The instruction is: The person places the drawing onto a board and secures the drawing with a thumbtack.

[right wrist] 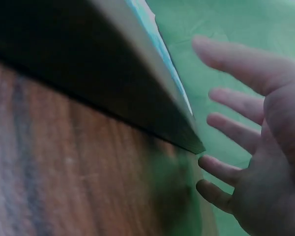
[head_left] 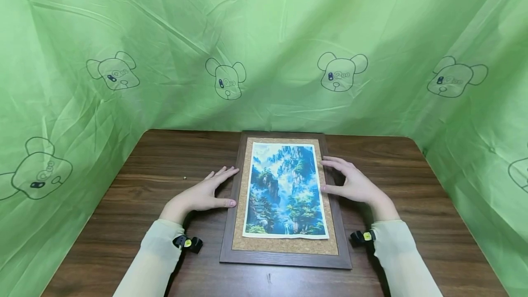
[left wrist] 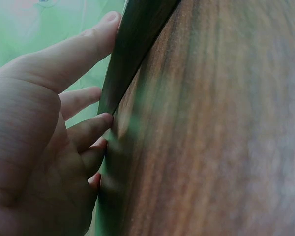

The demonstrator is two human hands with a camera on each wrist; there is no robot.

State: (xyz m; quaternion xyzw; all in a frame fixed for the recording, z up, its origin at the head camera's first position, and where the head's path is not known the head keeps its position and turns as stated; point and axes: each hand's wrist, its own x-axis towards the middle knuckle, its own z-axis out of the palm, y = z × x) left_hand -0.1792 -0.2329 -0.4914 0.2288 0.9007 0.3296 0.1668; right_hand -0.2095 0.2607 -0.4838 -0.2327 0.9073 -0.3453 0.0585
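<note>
A cork board with a dark brown wooden frame (head_left: 284, 259) lies flat on the table, its long sides running away from me. On the cork (head_left: 288, 245) lies a white-bordered print (head_left: 284, 191) of blue mountains, mist and green trees; its lower edge lifts slightly. My left hand (head_left: 202, 196) touches the frame's left side with straight fingers and thumb, and the left wrist view shows the fingertips along the frame's side (left wrist: 130, 54). My right hand (head_left: 359, 184) has its fingers spread over the frame's right side. In the right wrist view those fingers (right wrist: 236, 105) stand apart from the frame.
The brown wood-grain table (head_left: 165, 159) carries the board near its middle. A tiny light speck (head_left: 184, 178) lies left of it. Green cloth (head_left: 280, 58) with bear-head drawings hangs behind and at both sides. Each wrist wears a small black camera (head_left: 189, 243).
</note>
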